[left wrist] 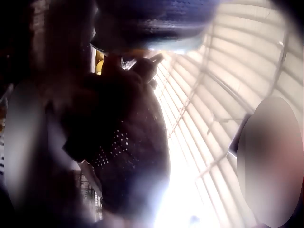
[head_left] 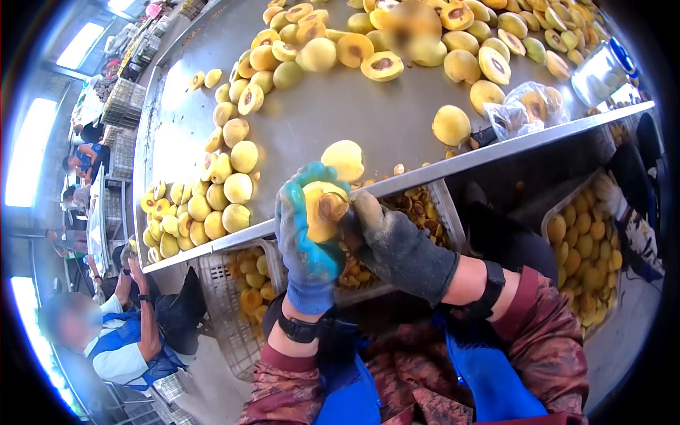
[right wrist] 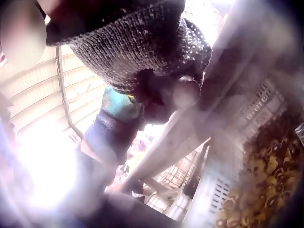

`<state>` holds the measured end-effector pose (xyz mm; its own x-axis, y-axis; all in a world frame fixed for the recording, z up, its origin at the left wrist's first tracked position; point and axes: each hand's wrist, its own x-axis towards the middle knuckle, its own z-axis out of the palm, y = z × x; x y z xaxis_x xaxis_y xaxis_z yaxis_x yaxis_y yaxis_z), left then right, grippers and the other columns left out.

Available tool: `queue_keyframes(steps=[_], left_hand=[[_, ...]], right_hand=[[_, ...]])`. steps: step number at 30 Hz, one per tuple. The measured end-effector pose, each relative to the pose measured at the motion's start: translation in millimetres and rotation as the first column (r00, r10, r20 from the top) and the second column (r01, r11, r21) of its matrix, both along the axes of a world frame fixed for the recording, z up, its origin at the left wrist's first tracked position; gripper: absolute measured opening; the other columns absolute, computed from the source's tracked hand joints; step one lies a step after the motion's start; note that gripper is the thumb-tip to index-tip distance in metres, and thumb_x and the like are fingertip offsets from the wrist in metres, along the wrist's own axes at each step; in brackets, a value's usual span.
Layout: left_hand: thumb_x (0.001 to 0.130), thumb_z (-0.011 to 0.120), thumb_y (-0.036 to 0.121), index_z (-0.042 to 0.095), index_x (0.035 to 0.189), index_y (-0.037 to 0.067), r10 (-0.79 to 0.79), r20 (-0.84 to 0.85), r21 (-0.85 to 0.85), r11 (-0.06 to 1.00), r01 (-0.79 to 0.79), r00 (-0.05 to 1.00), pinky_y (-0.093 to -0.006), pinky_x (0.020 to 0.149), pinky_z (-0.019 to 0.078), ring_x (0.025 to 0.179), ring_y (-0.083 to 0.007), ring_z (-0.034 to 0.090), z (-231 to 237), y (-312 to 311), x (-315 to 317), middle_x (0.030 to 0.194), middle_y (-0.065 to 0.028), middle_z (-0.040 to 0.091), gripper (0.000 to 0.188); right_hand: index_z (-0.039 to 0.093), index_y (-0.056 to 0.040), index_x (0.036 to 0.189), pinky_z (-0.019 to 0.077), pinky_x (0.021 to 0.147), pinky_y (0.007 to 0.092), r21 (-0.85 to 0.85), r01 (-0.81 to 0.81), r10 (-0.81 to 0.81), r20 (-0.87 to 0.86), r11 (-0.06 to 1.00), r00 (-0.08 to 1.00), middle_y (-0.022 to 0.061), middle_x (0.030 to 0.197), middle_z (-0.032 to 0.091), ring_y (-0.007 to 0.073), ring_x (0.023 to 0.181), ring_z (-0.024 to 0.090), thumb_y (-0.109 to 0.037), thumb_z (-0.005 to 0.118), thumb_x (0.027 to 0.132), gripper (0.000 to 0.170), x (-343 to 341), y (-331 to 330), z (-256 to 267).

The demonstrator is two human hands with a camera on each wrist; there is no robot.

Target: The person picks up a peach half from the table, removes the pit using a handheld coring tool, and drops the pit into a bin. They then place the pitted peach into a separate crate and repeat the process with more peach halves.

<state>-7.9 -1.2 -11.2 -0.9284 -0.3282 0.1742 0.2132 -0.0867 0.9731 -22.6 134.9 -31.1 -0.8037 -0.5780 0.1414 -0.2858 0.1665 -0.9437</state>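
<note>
Head view: our left hand (head_left: 303, 258) held a cut stone fruit (head_left: 316, 218) by the bench (head_left: 397, 131); how our right hand (head_left: 409, 246) gripped, we couldn't tell. Pitting seemed underway, next needing a steady hold. Left wrist showed little; right wrist hid most.

Stone fruit (head_left: 238, 188) line the left of the worktable (head_left: 375, 120) over here and heap across its far side. Toward its right end is a canister (head_left: 602, 74), a plastic bag (head_left: 511, 119) just left of it. Fruit-filled crates (head_left: 216, 280) sit below the near edge.
</note>
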Motion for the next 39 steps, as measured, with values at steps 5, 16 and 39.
queue_keyframes(steps=[5, 16, 39], left_hand=[[0.104, 0.039, 0.031, 0.055, 0.116, -0.004, -0.038, -0.054, 0.116, 0.992, 0.044, 0.998, -0.0360, 0.091, 0.0499, 0.098, -0.0222, 0.061, 1.5, 6.7, -0.4, 0.109, -0.0134, 0.061, 0.040], [0.103, 0.041, 0.017, 0.055, 0.115, -0.005, 0.013, -0.199, -0.465, 0.879, -0.106, 0.980, -0.0360, 0.087, 0.0502, 0.096, -0.0228, 0.061, -5.2, -4.5, 7.4, 0.108, -0.0141, 0.061, 0.028], [0.096, 0.057, 0.029, 0.060, 0.111, -0.005, -0.242, 0.035, 0.174, 0.957, 0.232, 0.970, -0.0397, 0.076, 0.0571, 0.086, -0.0265, 0.065, 1.8, -4.5, 2.1, 0.098, -0.0173, 0.065, 0.037]], right_hand=[[0.043, 0.0007, 0.110, 0.0501, 0.064, 0.0435, -0.137, 0.052, -0.062, -0.071, 0.989, 0.996, 0.0233, 0.082, 0.059, 0.0419, 0.076, 0.062, -0.002, 0.060, 0.083, 0.032, 3.6, -12.9, -19.1], [0.041, 0.0050, 0.111, 0.0491, 0.058, 0.0471, -0.189, -0.040, 0.034, -0.037, 0.981, 0.999, 0.0257, 0.075, 0.061, 0.0445, 0.071, 0.063, -0.008, 0.065, 0.078, 0.043, 10.3, -14.7, -14.2], [0.044, -0.0049, 0.119, 0.0487, 0.050, 0.0270, -0.132, -0.161, 0.207, 0.530, 0.978, 0.822, 0.0040, 0.078, 0.057, 0.0109, 0.058, 0.058, -0.007, 0.058, 0.090, 0.032, 14.0, 12.5, 18.2]])
